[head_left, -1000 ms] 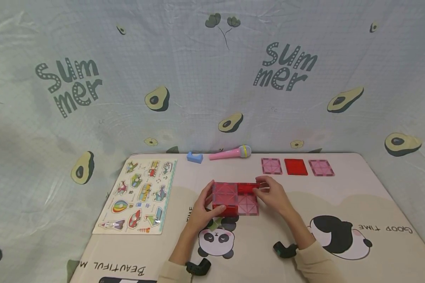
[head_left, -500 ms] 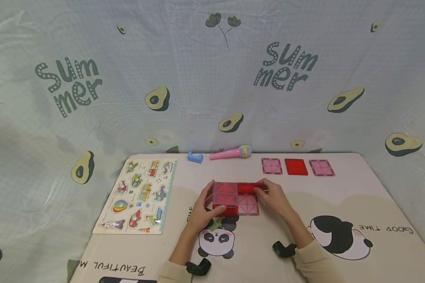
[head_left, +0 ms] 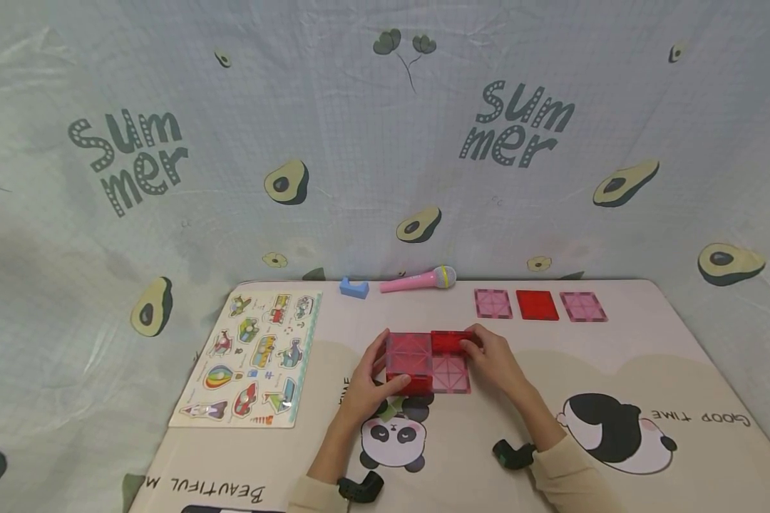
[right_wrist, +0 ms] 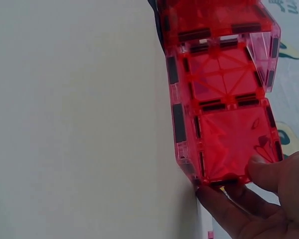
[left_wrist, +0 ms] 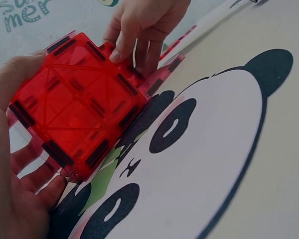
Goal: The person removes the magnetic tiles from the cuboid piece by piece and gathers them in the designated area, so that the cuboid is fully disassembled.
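Note:
A cube of translucent red and pink magnetic tiles (head_left: 409,354) stands mid-table. My left hand (head_left: 361,388) grips its left side, thumb on the red front tile (left_wrist: 79,104) and the other fingers reaching round the side and beneath. Joined to the cube's right, a pink magnetic tile (head_left: 451,375) lies flat on the table. Along that tile's far edge a red magnetic tile (right_wrist: 236,142) stands upright, beside the cube. My right hand (head_left: 497,358) pinches its outer edge, thumb on the near face and fingers behind. The cube's far side is hidden in the head view.
Two loose pink tiles (head_left: 493,303) (head_left: 583,306) flank a red tile (head_left: 537,305) at the back right. A pink toy microphone (head_left: 417,279) and a blue block (head_left: 354,288) lie by the back edge. A picture puzzle board (head_left: 247,360) lies on the left.
My right hand's fingers have closed in on the upright red tile's outer edge; the index finger was raised higher before. My left hand keeps its grip on the cube.

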{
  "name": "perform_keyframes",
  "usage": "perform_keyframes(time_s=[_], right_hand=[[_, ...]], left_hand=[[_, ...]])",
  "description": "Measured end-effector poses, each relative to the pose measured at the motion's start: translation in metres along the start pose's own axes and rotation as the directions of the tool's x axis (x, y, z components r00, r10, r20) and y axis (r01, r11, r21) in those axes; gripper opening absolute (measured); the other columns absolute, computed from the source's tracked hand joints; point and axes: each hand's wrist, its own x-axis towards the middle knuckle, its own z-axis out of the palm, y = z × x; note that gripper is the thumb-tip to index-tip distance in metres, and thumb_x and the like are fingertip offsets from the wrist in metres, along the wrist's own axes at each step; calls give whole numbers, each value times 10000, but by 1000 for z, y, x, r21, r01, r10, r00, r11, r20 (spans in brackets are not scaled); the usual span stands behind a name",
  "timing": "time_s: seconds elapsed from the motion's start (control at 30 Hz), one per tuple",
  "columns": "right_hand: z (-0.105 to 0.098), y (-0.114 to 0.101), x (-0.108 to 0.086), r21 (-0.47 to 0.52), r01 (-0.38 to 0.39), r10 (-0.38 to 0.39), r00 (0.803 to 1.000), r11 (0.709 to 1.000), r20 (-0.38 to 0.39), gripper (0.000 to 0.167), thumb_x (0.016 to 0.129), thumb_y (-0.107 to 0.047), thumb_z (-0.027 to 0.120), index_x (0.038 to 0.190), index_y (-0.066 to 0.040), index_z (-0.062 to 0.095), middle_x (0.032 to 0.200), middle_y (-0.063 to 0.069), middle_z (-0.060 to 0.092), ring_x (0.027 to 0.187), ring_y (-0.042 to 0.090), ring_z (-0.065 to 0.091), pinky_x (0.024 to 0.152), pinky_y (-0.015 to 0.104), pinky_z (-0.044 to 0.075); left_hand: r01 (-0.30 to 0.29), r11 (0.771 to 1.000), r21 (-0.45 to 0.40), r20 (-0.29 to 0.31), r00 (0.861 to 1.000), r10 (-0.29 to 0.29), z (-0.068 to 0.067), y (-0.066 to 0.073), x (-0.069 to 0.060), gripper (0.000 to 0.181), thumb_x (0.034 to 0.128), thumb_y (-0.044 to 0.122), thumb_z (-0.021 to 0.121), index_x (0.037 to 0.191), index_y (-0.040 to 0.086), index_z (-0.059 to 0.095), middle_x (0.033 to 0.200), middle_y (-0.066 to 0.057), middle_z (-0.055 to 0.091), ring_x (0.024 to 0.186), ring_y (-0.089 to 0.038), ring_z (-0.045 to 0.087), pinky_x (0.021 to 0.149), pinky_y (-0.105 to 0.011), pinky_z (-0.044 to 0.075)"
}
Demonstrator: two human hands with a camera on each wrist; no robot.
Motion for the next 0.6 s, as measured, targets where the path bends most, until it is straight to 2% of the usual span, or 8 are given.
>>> perform_keyframes(time_s=[0.07,0.27,0.4,0.6], right_hand=[[0,1,1,-7,12,-12,1000,1000,1,156,976,-119,632,1116,-50,628,1013,103,716,889,201,611,855,383,607],[-1,4,5,-30,32,-32,999,999,-3,142,967,-99,640,1098,-46,628,971,107,715,842,189,604,761,305,574],[-1,5,7,-21,6,-6,1000,1000,4,171,976,-109,629,1128,-32,617,1015,136,714,865,210,613,789,341,587],[-3,5,6,21,-78,78,997,997,-13,271,997,-160,610,1206,8,572,1098,202,681,935,277,658,843,415,628]], left_hand=[[2,1000,3,0,1000,-2,0,-1,0,893,861,310,747,1594,166,258,1606,-56,375,1462,-345,401,1115,-475,461],[14,1000,6,-9,1000,-14,1,-2,0,900,851,329,754,1593,188,266,1606,-28,378,1474,-312,391,1132,-470,442],[8,1000,7,-10,1000,-8,1,-2,0,902,852,324,753,1594,175,263,1607,-31,378,1477,-306,387,1145,-477,426],[11,1000,9,-9,1000,-11,1,-2,0,902,854,322,753,1594,175,260,1604,-26,381,1477,-306,387,1145,-470,428]])
